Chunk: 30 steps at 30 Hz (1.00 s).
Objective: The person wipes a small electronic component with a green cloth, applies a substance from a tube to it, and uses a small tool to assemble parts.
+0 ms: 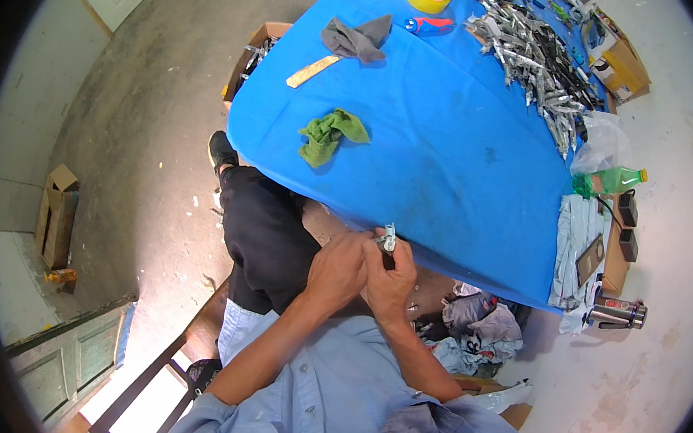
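While the right hand (390, 281) is pinching a small silvery piece (390, 238), the left hand (339, 270) is curling just beside it, presumably for steadiness, its grip hidden.

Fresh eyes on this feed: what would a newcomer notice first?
Probably the bright blue tablecloth filling the upper middle, then the heap of slender silver and black pieces at its upper right. Next, by the cloth's near edge, a small silvery piece in the right hand's grip, the left hand close against it.
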Each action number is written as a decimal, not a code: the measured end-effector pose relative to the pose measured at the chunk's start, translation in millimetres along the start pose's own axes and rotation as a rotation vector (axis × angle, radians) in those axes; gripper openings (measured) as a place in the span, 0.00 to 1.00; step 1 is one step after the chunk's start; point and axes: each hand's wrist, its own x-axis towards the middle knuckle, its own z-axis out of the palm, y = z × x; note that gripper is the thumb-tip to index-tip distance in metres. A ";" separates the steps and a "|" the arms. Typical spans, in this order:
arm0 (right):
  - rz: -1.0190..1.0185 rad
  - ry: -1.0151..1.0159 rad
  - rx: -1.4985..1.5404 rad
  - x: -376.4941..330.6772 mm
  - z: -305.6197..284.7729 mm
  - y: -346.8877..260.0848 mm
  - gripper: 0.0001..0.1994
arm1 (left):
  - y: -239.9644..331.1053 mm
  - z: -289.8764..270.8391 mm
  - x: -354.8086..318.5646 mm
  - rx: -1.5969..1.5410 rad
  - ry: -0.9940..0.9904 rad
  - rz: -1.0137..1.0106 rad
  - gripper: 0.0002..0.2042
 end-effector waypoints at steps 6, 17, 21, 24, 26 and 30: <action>-0.042 0.000 -0.080 1.1 0.9 0.9 0.13 | -0.3 1.1 2.8 0.017 -0.032 -0.046 0.12; -0.165 -0.078 -0.221 4.6 -4.0 -2.0 0.10 | 0.7 -2.9 7.4 0.067 -0.100 -0.078 0.08; -0.165 -0.095 -0.228 4.7 -4.5 -1.7 0.09 | 1.9 -5.3 7.8 0.095 -0.153 -0.112 0.09; -0.195 -0.107 -0.244 4.2 -4.3 2.0 0.09 | 0.1 -3.6 4.9 0.095 -0.144 -0.122 0.10; -0.227 -0.118 -0.256 5.2 -5.4 4.6 0.08 | 1.9 -5.4 5.2 0.116 -0.167 -0.137 0.10; -0.239 -0.125 -0.257 9.1 -4.1 11.1 0.07 | -3.8 -0.9 4.2 0.129 -0.185 -0.181 0.11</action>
